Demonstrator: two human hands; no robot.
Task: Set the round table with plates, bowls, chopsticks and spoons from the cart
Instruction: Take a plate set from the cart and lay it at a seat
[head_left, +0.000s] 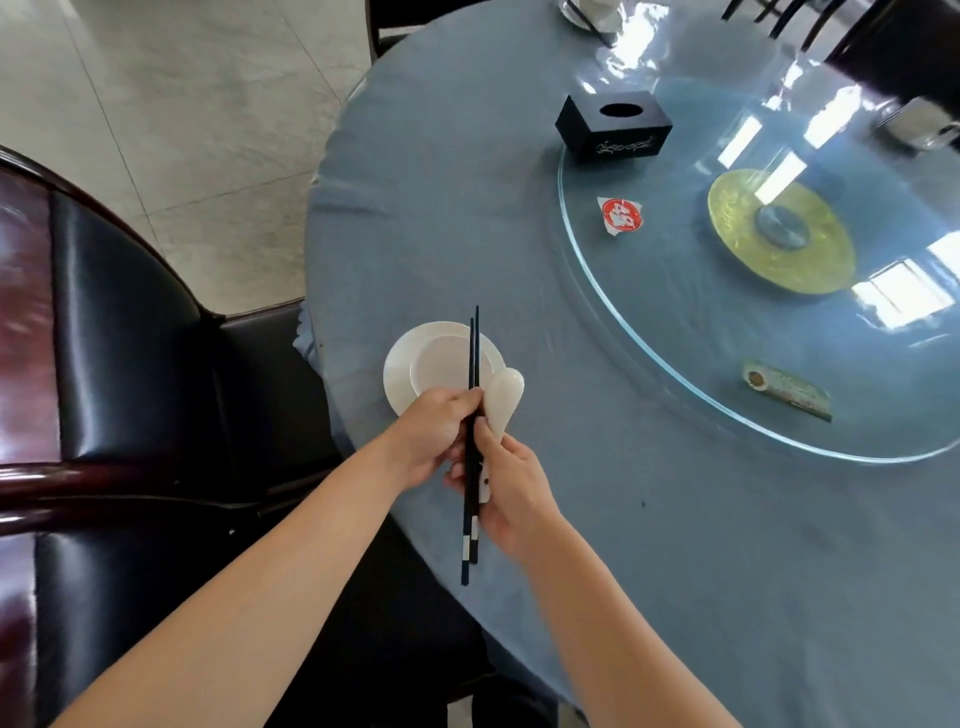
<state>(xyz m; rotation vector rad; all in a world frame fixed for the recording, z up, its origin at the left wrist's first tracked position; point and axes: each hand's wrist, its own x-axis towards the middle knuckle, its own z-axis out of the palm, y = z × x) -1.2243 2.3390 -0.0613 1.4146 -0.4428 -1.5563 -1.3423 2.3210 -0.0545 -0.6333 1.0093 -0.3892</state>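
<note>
A white plate (400, 374) with a white bowl (441, 361) on it sits near the left edge of the round table (675, 545), which has a blue cloth. Just in front of the plate, my left hand (434, 434) pinches a pair of black chopsticks (471, 467) that point away from me over the bowl. My right hand (511, 493) holds a white ceramic spoon (503, 397), bowl end forward, and also touches the chopsticks. Both hands hover above the table's edge.
A glass turntable (649, 322) with a gold hub (779, 234) fills the table's middle; a black tissue box (613, 124), a red-and-white packet (621, 214) and a small flat box (787, 389) lie on it. Dark padded chairs (130, 338) stand at left. Another setting (592, 13) is at the far edge.
</note>
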